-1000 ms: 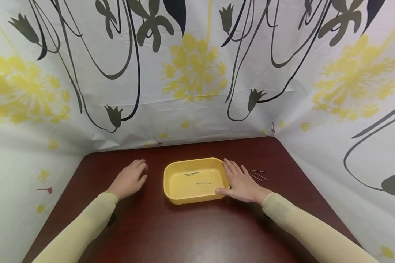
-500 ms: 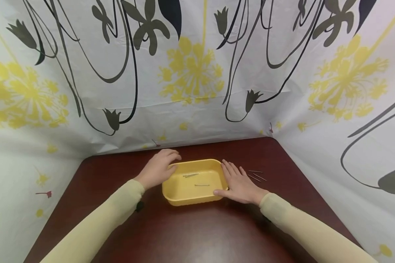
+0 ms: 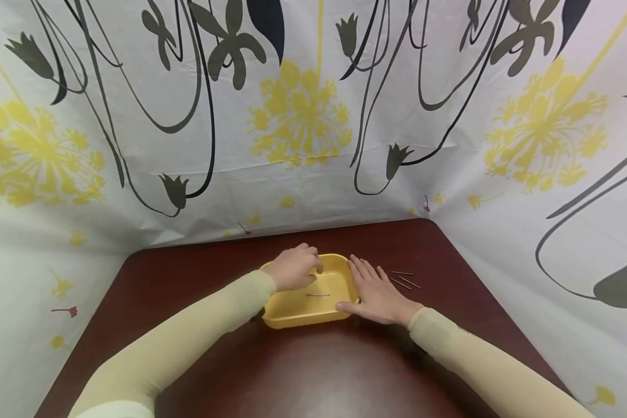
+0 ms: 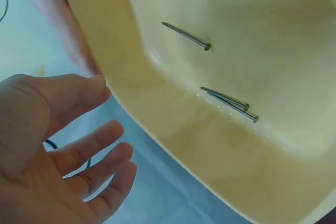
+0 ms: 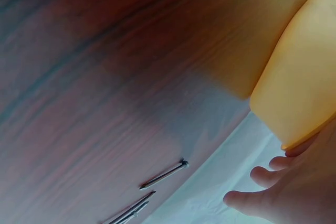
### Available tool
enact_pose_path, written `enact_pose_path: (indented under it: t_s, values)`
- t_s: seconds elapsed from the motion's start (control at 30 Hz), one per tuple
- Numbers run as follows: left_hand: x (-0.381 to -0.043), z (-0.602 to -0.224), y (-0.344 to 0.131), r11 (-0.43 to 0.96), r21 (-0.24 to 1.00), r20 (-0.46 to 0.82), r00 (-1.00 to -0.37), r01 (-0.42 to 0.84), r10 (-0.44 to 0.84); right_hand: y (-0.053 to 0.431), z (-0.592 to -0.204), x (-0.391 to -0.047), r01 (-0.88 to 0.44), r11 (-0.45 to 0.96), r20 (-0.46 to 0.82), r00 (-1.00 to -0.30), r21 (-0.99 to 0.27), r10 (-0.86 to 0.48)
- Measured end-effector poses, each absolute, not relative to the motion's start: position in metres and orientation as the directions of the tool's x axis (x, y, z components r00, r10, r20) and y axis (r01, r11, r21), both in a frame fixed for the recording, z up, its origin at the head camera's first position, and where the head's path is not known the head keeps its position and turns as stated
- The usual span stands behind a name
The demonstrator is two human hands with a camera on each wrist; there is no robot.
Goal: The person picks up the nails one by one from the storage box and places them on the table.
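Observation:
My left hand (image 3: 292,270) hovers over the back left part of a yellow tray (image 3: 303,318), its fingers loosely bent and nothing between them. In the left wrist view, one nail (image 4: 185,35) lies alone on the tray floor and two more nails (image 4: 228,103) lie crossed together; in the head view that pair is hidden behind my left hand. My right hand (image 3: 378,293) rests along the tray's right end, fingers straight against the outside and thumb over the rim. In the right wrist view, its fingertips touch the tray wall.
Several loose nails (image 3: 410,281) lie on the dark red table (image 3: 313,371) to the right of my right hand. White flower-patterned sheets (image 3: 303,191) stand close behind the table and along both sides.
My left hand has moved right, from the table beside the tray to over it. My right hand has kept its place on the tray. The nails seem unmoved.

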State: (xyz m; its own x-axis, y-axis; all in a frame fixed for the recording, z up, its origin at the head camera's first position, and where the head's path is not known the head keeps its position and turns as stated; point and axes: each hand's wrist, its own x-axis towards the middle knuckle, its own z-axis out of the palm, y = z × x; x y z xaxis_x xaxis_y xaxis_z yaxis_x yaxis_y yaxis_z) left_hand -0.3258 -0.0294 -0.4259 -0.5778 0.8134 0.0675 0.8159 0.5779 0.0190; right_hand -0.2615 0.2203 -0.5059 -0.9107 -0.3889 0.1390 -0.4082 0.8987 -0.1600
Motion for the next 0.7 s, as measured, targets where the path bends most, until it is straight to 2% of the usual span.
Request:
enact_pose_path:
  t_s: [0.3, 0.5, 0.7]
  values:
    - [-0.343, -0.418, -0.021, 0.528, -0.031, -0.082, -0.528, 0.849, 0.845, 0.221, -0.506, -0.26, -0.406, 0.897, 0.136, -0.912, -0.174, -0.387]
    - [-0.354, -0.438, -0.011, 0.587, -0.019, -0.22, -0.576, 0.809, 0.787, 0.22, -0.509, -0.26, -0.419, 0.892, 0.13, -0.907, -0.173, -0.401]
    - [-0.354, -0.458, -0.001, 0.62, -0.125, -0.3, -0.625, 0.775, 0.721, 0.219, -0.507, -0.261, -0.419, 0.894, 0.143, -0.906, -0.161, -0.399]
